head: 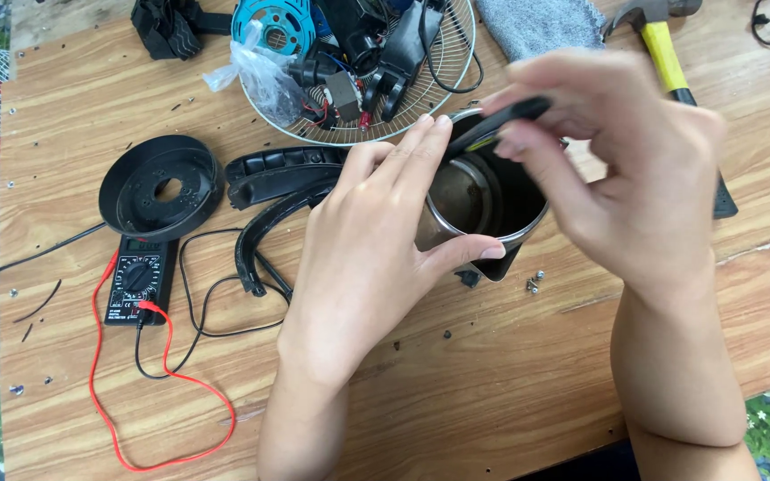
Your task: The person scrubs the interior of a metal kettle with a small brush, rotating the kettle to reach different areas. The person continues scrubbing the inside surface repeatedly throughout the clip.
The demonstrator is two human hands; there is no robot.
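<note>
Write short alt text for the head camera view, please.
The left hand grips a round steel kettle body on a wooden table, while the right hand holds a thin black plastic strip above its rim. A black multimeter lies at the left.

bright even daylight, soft shadows, right hand (621, 178) motion-blurred, table (492, 383) sharp

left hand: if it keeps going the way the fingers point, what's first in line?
The left hand points up and to the right, fingertips already at the rim of the metal kettle body. Straight on, it would likely meet the black strip held by the right hand; depth there is unclear.
</note>
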